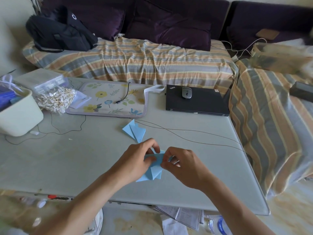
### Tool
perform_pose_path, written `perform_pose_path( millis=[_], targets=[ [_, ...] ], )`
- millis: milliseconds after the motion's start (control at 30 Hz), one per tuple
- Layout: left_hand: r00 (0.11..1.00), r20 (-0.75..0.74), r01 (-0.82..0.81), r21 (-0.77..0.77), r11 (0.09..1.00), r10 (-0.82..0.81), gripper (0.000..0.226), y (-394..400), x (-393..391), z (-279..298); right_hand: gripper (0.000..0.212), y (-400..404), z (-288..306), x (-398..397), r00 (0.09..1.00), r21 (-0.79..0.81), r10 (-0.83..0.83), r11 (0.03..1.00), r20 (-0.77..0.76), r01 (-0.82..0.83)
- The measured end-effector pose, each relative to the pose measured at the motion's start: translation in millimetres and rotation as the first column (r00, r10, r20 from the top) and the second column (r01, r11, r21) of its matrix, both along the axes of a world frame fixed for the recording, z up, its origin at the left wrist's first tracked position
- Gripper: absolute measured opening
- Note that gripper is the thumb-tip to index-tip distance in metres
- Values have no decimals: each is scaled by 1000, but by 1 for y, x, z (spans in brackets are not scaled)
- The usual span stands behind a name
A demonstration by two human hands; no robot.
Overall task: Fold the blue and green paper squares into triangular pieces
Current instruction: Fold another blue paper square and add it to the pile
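Note:
A light blue paper piece (153,172), partly folded with pointed flaps, is held just above the grey table (84,167) near its front edge. My left hand (138,158) pinches its upper left part, and my right hand (181,164) pinches its upper right edge. The top of the paper is hidden behind my fingers. A second blue piece (135,131), folded into triangular flaps, lies flat on the table just beyond my hands. No green paper is visible.
A closed black laptop (203,104) with a grey mouse (186,92) sits at the back right. A floral mat (110,100), a bag of cotton swabs (55,99) and a pale bin (18,114) stand at the back left. Thin cables (186,133) cross the table.

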State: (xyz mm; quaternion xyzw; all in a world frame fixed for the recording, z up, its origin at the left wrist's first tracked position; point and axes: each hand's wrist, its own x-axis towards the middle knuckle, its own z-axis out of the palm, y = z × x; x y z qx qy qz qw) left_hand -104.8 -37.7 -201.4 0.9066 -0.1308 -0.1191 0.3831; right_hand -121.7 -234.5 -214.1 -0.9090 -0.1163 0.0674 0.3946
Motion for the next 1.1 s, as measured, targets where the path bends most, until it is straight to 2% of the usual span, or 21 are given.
perform_pose_path(
  millis=[133, 233, 533, 767, 1100],
  targets=[
    [997, 51, -53, -11, 999, 54, 25, 0, 2, 1, 16, 2, -1, 2, 997, 75, -77, 994, -6, 77],
    [998, 56, -22, -33, 999, 23, 29, 1, 5, -2, 13, 3, -1, 3, 993, 129, -120, 984, -8, 120],
    [996, 84, 20, -21, 1000, -18, 48, 1, 3, 3, 12, 5, 1, 3, 978, 94, -201, 976, 53, 196],
    [994, 110, 31, -90, 995, -21, 21, -2, -1, 3, 12, 6, -1, 4, 969, 97, -243, 966, 33, 239],
    [993, 105, -45, -148, 988, 61, 20, -4, -1, 4, 13, 7, 0, 2, 965, 101, -258, 962, 47, 252]
  ],
)
